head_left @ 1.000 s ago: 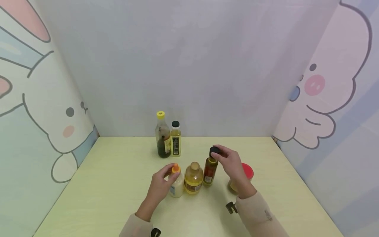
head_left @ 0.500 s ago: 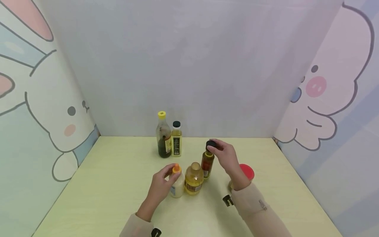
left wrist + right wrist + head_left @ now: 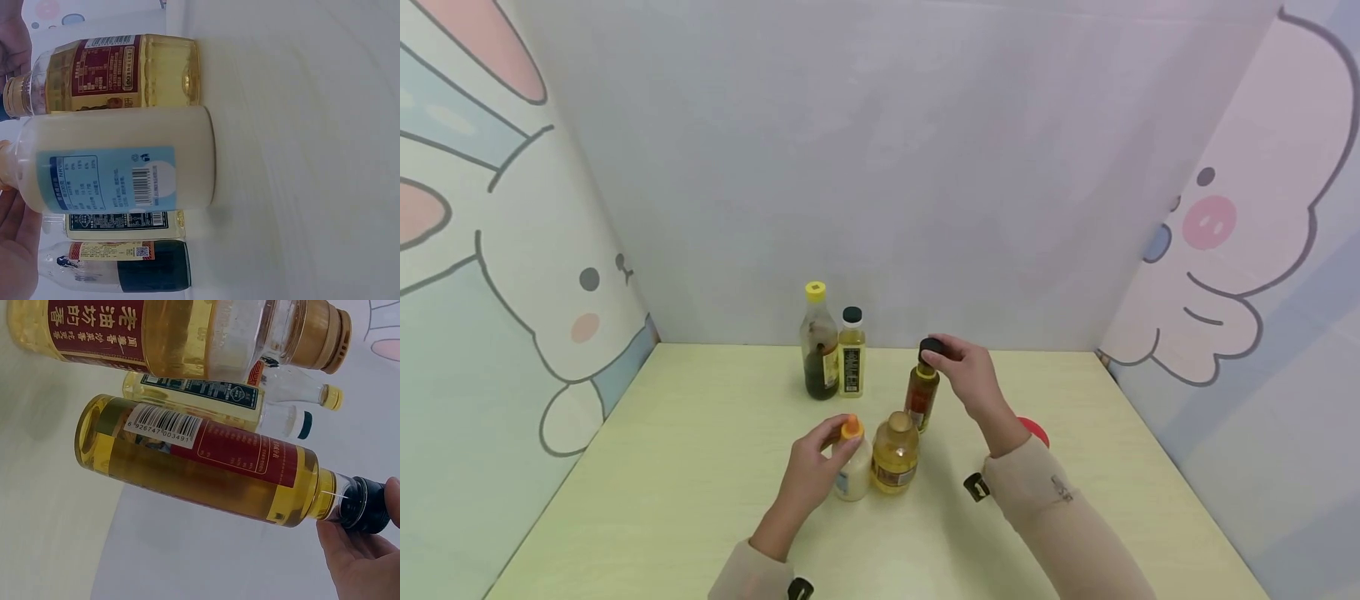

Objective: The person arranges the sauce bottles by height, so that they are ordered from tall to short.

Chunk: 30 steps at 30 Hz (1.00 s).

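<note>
My left hand [image 3: 808, 471] pinches the orange cap of a cream-coloured squeeze bottle [image 3: 852, 479], which stands upright on the table; its blue label [image 3: 106, 181] faces the left wrist camera. Between thumb and fingers of my right hand [image 3: 973, 379] is the black cap of a slim oil bottle [image 3: 921, 393] with a red label. That bottle leans slightly, and I cannot tell whether its base touches the table. A round oil bottle [image 3: 895, 460] with a gold cap stands right beside the squeeze bottle, partly covering the slim bottle's base in the head view.
At the back stand a yellow-capped bottle [image 3: 821, 362] of dark liquid and, close beside it, a pale oil bottle [image 3: 852, 360] with a dark cap. A red-lidded jar [image 3: 1036, 430] is mostly hidden behind my right forearm. Printed walls enclose the table [image 3: 700, 467].
My right hand has carried the slim oil bottle back and a little left, to behind the round oil bottle. My left hand has stayed on the squeeze bottle's cap. The head view has shifted slightly.
</note>
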Available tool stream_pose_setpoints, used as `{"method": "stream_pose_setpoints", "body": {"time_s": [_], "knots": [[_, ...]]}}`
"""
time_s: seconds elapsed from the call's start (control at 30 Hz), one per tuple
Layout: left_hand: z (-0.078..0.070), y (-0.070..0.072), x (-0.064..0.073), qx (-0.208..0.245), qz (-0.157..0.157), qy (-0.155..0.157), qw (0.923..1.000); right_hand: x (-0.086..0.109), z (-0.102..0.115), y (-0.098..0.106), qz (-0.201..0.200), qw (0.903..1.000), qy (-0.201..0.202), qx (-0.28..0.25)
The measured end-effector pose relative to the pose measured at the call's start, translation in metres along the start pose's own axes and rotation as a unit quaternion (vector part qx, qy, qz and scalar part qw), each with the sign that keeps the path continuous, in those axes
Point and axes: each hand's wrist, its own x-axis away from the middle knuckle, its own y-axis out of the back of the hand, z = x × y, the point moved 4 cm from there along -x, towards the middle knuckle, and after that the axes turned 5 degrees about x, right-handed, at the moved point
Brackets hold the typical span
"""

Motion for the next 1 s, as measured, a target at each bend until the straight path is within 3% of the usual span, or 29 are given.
{"method": "stream_pose_setpoints", "body": {"time_s": [0.63,0.83,1.0], "knots": [[-0.002,-0.002,0.0,0.006,-0.006,-0.015,0.9998,-0.027,0.012,-0.024,0.0,0.9997,0.016,0.017],[-0.003,-0.001,-0.001,0.001,-0.002,-0.015,0.9999,-0.036,0.008,-0.03,0.003,0.9999,0.015,-0.004],[-0.002,0.0,0.0,0.002,-0.004,-0.018,0.9998,-0.044,0.005,-0.037,0.002,0.9998,0.016,0.011]]}}
